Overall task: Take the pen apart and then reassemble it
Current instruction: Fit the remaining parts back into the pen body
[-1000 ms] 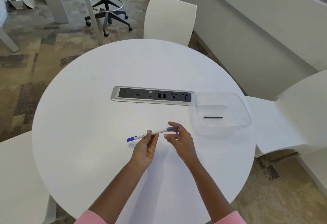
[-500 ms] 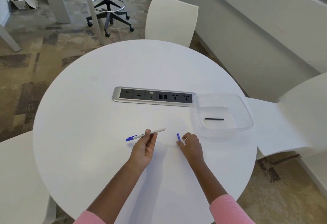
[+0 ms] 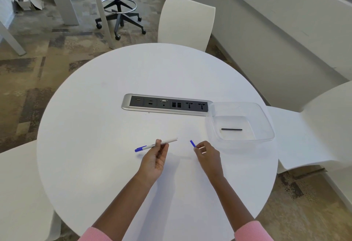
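A white pen barrel with a blue cap on its left end is pinched in my left hand just above the round white table. The barrel's right end is bare. My right hand is a short way to the right, apart from the barrel. It holds a small blue pen piece at its fingertips, and the piece sticks up and to the left.
A clear plastic container at the table's right edge holds a thin black stick. A silver and black socket panel is set in the table's middle. White chairs stand behind, right and left.
My right hand pulled the small blue piece off the pen's right end and moved away to the right. The left hand kept the barrel almost still.
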Tool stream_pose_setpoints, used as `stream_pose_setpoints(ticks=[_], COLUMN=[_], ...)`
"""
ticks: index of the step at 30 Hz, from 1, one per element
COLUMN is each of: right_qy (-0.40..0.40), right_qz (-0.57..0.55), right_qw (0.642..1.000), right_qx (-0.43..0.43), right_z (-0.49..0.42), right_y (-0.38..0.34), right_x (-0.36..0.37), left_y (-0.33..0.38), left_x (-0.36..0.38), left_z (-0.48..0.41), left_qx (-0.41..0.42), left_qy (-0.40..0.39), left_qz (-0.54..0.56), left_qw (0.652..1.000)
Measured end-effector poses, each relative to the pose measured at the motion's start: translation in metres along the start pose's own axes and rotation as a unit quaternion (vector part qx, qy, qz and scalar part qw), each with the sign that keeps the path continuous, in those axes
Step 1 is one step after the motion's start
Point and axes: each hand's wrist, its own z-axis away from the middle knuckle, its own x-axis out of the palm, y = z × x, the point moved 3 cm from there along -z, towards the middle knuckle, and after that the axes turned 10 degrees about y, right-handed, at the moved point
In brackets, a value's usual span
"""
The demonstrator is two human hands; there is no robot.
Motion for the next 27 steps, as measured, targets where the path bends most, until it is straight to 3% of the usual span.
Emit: stream_pose_setpoints(ticks=[12,23,27], right_qy=[0.013,0.023,0.024], right_qz=[-0.158,-0.158,-0.132], right_qw=[0.983,0.981,0.978], right_qx=[-0.087,-0.112,-0.160], right_z=[0.027,0.028,0.029], right_y=[-0.046,-0.052,-0.053], right_x=[-0.031,-0.027,-0.029], left_y=[-0.003,-0.005,-0.005], left_x=[0.002,0.002,0.001], left_z=[0.003,0.008,0.007], left_qx=[-0.001,-0.011,-0.005], left_qy=[-0.001,-0.004,0.001], left_qz=[0.003,0.006,0.003], left_qw=[1.000,1.000,1.000])
